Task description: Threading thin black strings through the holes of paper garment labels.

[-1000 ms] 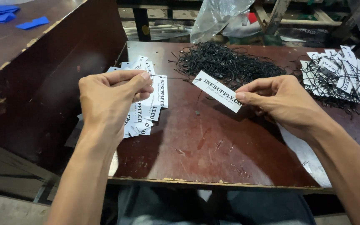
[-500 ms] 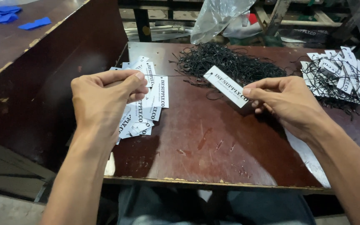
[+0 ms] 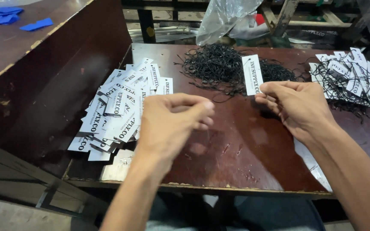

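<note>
Head view: one white rectangular paper tag (image 3: 252, 74) stands upright, pinched at its lower end by the right hand (image 3: 296, 107), above the dark red-brown counter (image 3: 236, 158). The left hand (image 3: 172, 124) has fingertips pressed together; whether they hold anything cannot be told. Three heaps lie beyond: loose white tags (image 3: 118, 107) left, black strings (image 3: 219, 64) centre, strung tags (image 3: 352, 77) right. A clear plastic bag (image 3: 225, 17) sits behind.
</note>
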